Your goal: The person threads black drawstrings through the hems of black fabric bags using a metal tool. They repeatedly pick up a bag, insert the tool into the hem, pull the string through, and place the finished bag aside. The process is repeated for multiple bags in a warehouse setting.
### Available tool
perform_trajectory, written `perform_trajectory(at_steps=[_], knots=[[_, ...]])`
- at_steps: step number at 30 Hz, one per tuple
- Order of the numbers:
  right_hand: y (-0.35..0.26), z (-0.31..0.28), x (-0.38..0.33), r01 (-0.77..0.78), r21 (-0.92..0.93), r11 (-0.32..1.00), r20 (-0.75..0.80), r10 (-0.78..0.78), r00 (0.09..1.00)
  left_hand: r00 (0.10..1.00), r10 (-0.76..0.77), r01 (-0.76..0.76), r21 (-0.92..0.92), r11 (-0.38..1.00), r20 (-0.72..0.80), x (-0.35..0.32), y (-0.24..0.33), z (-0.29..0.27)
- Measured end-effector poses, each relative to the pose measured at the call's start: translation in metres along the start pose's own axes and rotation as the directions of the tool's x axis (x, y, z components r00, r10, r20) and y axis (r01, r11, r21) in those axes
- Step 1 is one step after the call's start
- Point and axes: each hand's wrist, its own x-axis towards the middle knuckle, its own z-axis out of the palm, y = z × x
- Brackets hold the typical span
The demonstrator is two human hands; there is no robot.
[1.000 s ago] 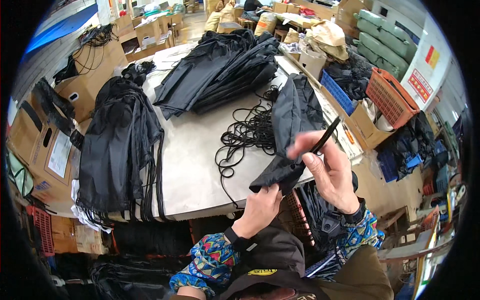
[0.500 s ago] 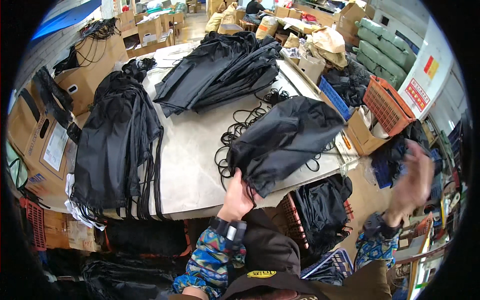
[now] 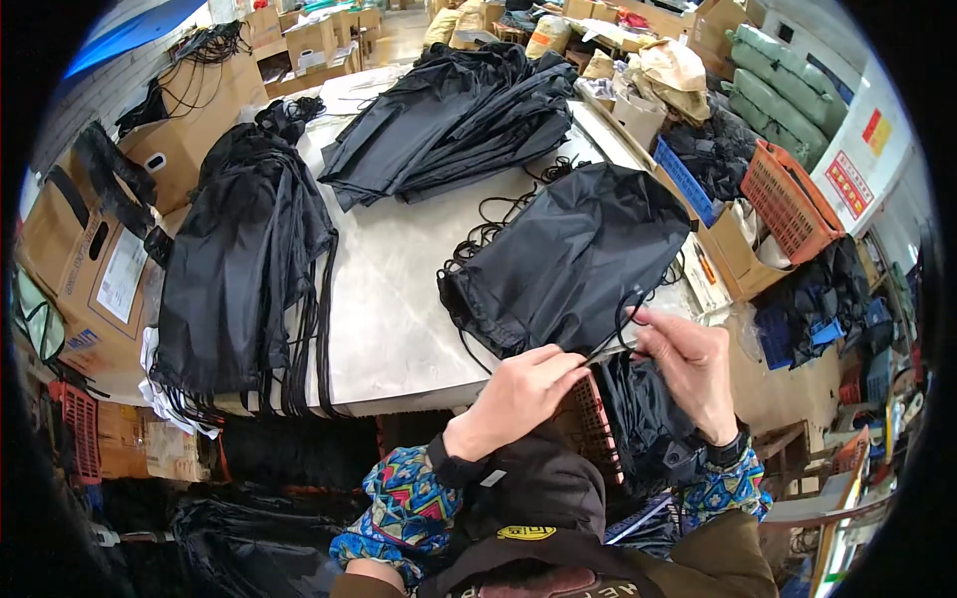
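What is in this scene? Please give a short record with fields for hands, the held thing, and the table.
left hand: pinches the near edge of the black bag
right hand: holds a thin black cord at that edge
bag: lies flat on the table
table left: pile of black bags
table far: second pile
right of table: orange basket

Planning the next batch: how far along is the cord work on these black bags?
Looks done: corded stack hanging over the table's left edge. In hand: black bag, left hand and right hand working its cord. Seemingly left: rear pile, loose cords.
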Motion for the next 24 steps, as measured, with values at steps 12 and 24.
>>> perform_trajectory(at_steps=[12, 24], knots=[[0.091, -0.003, -0.025, -0.089, -0.377, 0.922, -0.407, -0.079, 0.91, 0.847, -0.282, 0.525, 0.622, 0.581, -0.451, -0.052, -0.065, -0.107], [0.085, 0.076, -0.045, 0.136, -0.434, 0.891, 0.215, -0.044, 0.976, 0.736, -0.655, 0.643, -0.126, 0.756, -0.173, -0.043, -0.091, -0.112]])
